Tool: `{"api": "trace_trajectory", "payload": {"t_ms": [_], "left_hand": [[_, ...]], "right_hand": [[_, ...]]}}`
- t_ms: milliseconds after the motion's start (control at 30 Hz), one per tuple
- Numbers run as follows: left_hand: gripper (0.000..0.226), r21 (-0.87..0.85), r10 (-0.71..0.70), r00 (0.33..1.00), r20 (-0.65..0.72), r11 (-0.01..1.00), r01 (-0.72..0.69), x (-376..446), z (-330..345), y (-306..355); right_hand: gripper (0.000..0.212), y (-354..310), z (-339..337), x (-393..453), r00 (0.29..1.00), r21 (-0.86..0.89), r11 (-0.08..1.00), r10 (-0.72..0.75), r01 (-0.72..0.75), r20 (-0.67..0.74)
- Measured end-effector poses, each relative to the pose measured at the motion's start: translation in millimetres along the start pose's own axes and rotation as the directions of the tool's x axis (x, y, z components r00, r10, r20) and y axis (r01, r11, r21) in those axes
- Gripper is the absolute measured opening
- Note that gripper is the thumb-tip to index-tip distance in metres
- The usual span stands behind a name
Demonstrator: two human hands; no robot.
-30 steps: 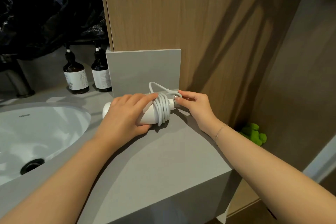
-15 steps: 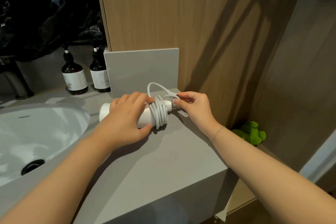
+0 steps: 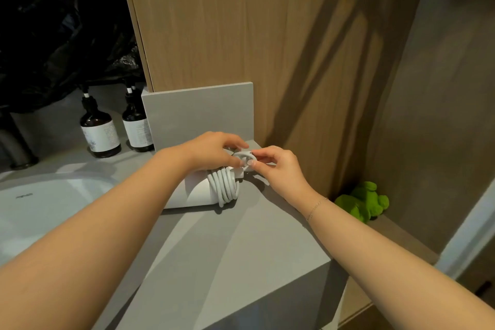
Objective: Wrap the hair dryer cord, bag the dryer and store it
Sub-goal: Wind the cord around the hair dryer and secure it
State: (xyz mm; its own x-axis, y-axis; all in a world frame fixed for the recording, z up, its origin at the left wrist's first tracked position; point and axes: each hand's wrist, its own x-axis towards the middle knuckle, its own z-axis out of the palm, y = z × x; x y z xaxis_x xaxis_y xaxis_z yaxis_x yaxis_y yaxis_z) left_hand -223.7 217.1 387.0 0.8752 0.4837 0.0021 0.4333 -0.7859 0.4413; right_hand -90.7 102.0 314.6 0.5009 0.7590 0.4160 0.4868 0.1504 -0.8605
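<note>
A person's two bare forearms reach in from the bottom corners toward a white hair dryer (image 3: 198, 193) lying on its side on a grey desk (image 3: 241, 249).

The left hand (image 3: 214, 154) comes in from seven o'clock, palm down, arched over the top of the dryer. Its grip is closed in a pinch: thumb and fingertips curl down onto a loose loop of white cord (image 3: 242, 155) at the dryer's right end. The dryer body sits directly under and at six o'clock from this hand. Several neat coils of the cord (image 3: 223, 186) ring the handle, just below the fingertips.

The right hand (image 3: 278, 171) comes in from five o'clock, wrist bent slightly, a thin bracelet (image 3: 316, 207) on it. Its grip is also pinched together, thumb and forefinger on the same cord loop from the three o'clock side. The fingertips of the two hands nearly meet at the loop.

At nine o'clock from the dryer is a white sink basin (image 3: 40, 209). At eleven o'clock stand two dark pump bottles (image 3: 100, 131) with pale labels. Behind the hands rises a grey upstand (image 3: 198, 112) and a wood panel (image 3: 241, 21). At three o'clock, lower down, lies a green plush toy (image 3: 361, 201).
</note>
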Motion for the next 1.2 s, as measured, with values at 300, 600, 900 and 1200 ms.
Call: {"api": "trace_trajectory", "payload": {"t_ms": [300,600,900,1200], "left_hand": [[0.016,-0.094,0.012,0.995,0.096,0.996,-0.003,7,2,-5],[0.015,-0.037,0.022,0.997,0.079,0.999,-0.019,23,5,-7],[0.022,-0.014,0.08,0.991,0.104,0.997,-0.079,30,-8,-14],[0.021,-0.053,0.058,0.964,0.259,0.998,-0.046,36,-16,-13]], "right_hand": [[0.024,-4,-7,-7,0.999,0.094,0.995,0.04,-0.044,0.035],[0.017,2,18,-14,0.988,-0.31,0.948,0.027,-0.073,-0.152],[0.016,4,20,-4,0.983,-0.104,0.98,0.162,-0.171,-0.09],[0.014,8,25,2,0.976,-0.088,0.978,0.175,-0.187,-0.131]]}}
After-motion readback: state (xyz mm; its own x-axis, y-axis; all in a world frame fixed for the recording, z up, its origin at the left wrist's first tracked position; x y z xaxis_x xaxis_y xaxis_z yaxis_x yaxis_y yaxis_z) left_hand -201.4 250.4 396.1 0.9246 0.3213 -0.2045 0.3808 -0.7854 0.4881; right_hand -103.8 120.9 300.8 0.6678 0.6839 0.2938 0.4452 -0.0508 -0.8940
